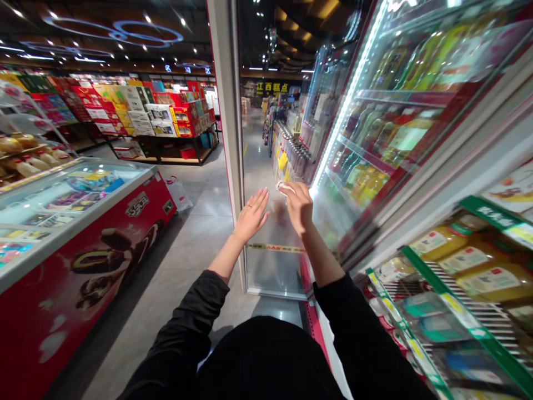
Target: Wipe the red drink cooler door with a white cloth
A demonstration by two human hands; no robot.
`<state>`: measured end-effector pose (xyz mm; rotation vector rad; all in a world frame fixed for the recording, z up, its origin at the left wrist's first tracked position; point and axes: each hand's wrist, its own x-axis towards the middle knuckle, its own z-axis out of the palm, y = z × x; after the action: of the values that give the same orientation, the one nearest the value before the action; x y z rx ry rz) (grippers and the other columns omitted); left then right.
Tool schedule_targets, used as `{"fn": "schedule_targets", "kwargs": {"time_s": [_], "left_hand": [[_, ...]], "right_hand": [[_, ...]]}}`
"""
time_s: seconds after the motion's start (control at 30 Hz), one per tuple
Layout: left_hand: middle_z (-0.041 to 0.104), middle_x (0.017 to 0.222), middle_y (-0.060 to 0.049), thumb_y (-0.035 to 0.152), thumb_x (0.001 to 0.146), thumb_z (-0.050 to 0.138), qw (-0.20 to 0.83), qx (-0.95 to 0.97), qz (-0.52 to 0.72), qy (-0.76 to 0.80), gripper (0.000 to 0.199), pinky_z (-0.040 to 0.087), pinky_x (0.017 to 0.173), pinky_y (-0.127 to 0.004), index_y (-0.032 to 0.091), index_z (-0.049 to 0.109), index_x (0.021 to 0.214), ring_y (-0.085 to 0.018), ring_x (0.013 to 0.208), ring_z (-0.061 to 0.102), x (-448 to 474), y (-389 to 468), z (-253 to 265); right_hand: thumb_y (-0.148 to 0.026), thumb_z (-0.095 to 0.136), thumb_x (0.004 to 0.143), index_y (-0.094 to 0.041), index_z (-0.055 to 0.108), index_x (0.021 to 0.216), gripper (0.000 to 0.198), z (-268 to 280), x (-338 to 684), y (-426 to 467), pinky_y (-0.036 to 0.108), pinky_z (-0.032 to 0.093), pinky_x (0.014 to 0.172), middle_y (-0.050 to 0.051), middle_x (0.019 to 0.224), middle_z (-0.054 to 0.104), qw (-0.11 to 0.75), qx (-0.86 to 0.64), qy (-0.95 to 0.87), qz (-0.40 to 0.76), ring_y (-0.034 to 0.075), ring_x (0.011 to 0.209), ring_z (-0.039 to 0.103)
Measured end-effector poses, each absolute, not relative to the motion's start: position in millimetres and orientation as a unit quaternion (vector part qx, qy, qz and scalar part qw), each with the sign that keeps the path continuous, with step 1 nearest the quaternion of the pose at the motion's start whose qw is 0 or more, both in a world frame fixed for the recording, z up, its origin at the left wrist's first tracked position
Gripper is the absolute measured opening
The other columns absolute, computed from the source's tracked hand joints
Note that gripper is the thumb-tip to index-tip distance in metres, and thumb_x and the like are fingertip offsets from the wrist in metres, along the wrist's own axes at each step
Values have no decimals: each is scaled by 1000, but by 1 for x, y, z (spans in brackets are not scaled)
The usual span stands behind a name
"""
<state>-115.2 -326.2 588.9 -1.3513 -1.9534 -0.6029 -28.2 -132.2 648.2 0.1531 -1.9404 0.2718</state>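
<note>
A glass cooler door (pixel 272 275) stands swung out in front of me, with a pale frame (pixel 230 133) along its left edge. My right hand (pixel 300 208) is closed on a small white cloth (pixel 285 189), possibly a tissue, at the glass. Whether the cloth presses on the pane I cannot tell for sure. My left hand (pixel 252 215) is stretched out flat, a ring on one finger, at the pane's left side beside the frame. Nothing shows in it. A printed strip (pixel 275 248) crosses the glass below both hands.
At the left stands a red chest freezer (pixel 120 244) with packaged goods inside. Boxed goods (pixel 166 119) are stacked on a display behind it. Close on my right, an open shelf (pixel 447 294) holds bottles. More bottles (pixel 391 133) show through or in the glass at upper right.
</note>
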Motion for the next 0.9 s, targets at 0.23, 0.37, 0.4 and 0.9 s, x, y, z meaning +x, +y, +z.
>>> {"fn": "schedule_targets", "kwargs": {"time_s": [0.23,0.37,0.4,0.9], "left_hand": [[41,177,-25,23,114,48,321,-526,-249,-747,70,38,136,-53,14,22,179,-28,169,34,-89,-296,583],[39,178,-24,23,114,47,305,-511,-272,-756,71,37,137,-56,15,21,180,-29,170,32,-82,-275,584],[40,178,-24,22,114,47,308,-513,-271,-754,71,38,137,-55,15,21,180,-29,170,32,-81,-271,584],[44,176,-24,18,111,49,309,-523,-242,-757,70,40,136,-51,12,29,178,-29,169,36,-60,-222,575]], "right_hand": [[-8,53,104,-25,86,105,37,654,-22,-99,45,63,105,9,116,83,619,2,-776,120,26,111,74],[-5,49,105,-25,86,111,42,654,-15,-91,41,62,107,10,120,83,564,50,-819,95,24,115,73],[-4,49,105,-25,86,112,43,651,-10,-86,41,62,107,10,121,83,546,54,-831,90,24,116,73],[-7,50,106,-25,85,117,41,645,17,-40,43,61,109,11,125,81,524,63,-842,115,26,119,71]]}}
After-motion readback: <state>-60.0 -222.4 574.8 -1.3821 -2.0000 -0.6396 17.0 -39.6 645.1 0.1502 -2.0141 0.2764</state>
